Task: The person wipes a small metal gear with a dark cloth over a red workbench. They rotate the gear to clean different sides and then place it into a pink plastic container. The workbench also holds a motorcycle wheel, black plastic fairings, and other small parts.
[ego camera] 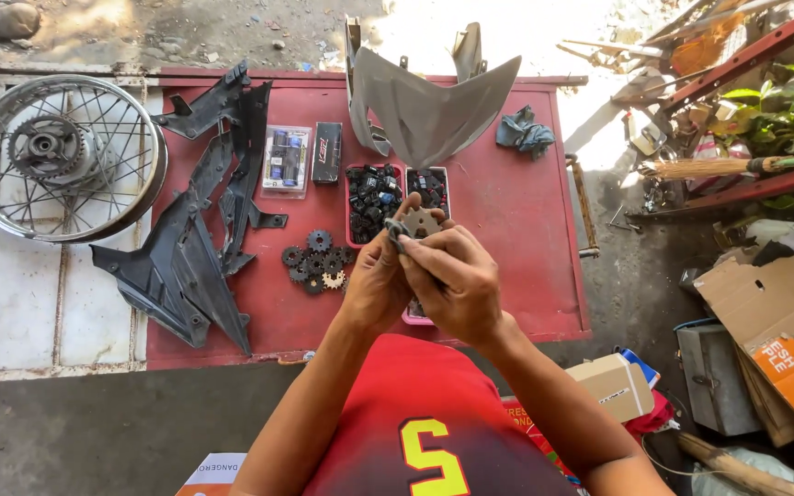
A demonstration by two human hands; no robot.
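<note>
Both my left hand [377, 280] and right hand [452, 280] pinch a small sprocket [421, 222] above the red table's [507, 230] near edge; fingers closed on its rim, apparently leaving the teeth visible for inspection.

And here's the person from above: a red sleeveless shirt [425, 404] fills the frame at six o'clock, bright red cloth across the chest. Stitched or printed on it, a large yellow character [434, 456] with a white edge, sitting low at six o'clock. No sleeves in sight, both arms bare from shoulder to wrist. The left hand [377, 285] and right hand [452, 280] are bare too: no gloves, no rings, no watch or band showing on either wrist.
</note>
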